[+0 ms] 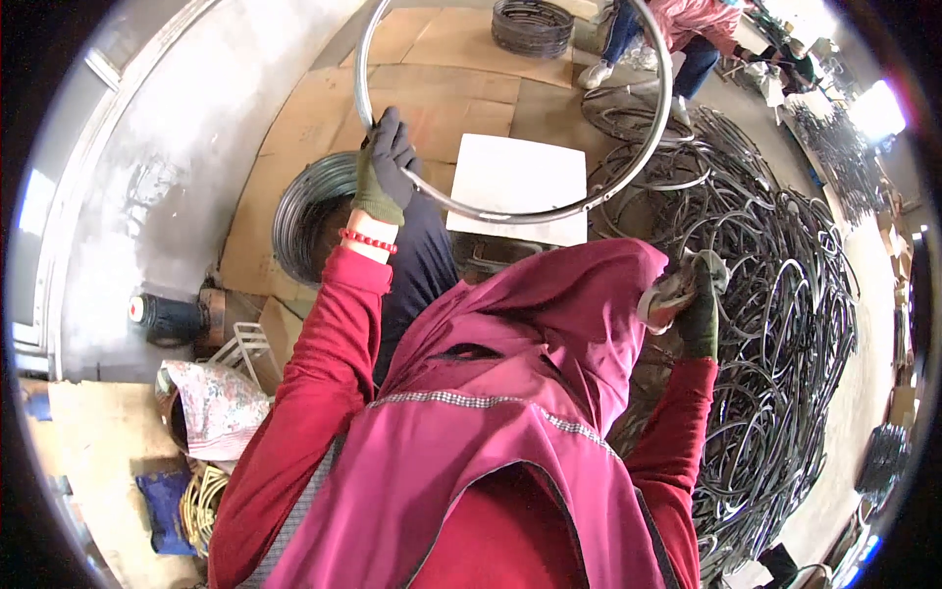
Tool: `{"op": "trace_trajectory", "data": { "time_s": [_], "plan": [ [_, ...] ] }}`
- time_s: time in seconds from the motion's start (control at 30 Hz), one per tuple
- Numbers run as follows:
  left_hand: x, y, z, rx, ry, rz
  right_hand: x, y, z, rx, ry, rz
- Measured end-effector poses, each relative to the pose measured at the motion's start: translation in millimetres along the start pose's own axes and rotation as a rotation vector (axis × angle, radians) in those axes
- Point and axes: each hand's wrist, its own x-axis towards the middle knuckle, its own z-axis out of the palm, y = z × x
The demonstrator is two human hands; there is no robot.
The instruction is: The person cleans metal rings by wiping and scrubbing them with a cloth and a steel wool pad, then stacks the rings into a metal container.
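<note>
My left hand, in a dark glove, grips a large metal ring by its left side and holds it up in front of me. The lower part of the ring passes over a white board. At my right side, my right hand, also gloved, is closed on a crumpled light-coloured rag, apart from the ring. A stack of similar rings lies on the floor beside my left wrist.
A big tangled heap of metal rings spreads along my right. Cardboard sheets cover the floor ahead, with another ring stack on them. A person in pink works at the far right. A floral cloth lies at my left.
</note>
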Motion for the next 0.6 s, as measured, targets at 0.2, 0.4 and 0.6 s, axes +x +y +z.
{"op": "trace_trajectory", "data": {
  "time_s": [0.2, 0.4, 0.6],
  "plan": [
    [3.5, 3.1, 7.2, -0.064, 0.050, -0.003, 20.2, 23.2, 6.7, -0.036, 0.038, -0.066],
    [2.1, -1.4, 13.1, -0.038, 0.044, 0.019, 25.0, 30.0, 12.8, -0.196, 0.080, -0.216],
    [9.9, 2.1, 10.8, 0.119, 0.221, 0.096, 32.6, 30.1, -4.0, -0.478, -0.013, -0.364]
  ]
}}
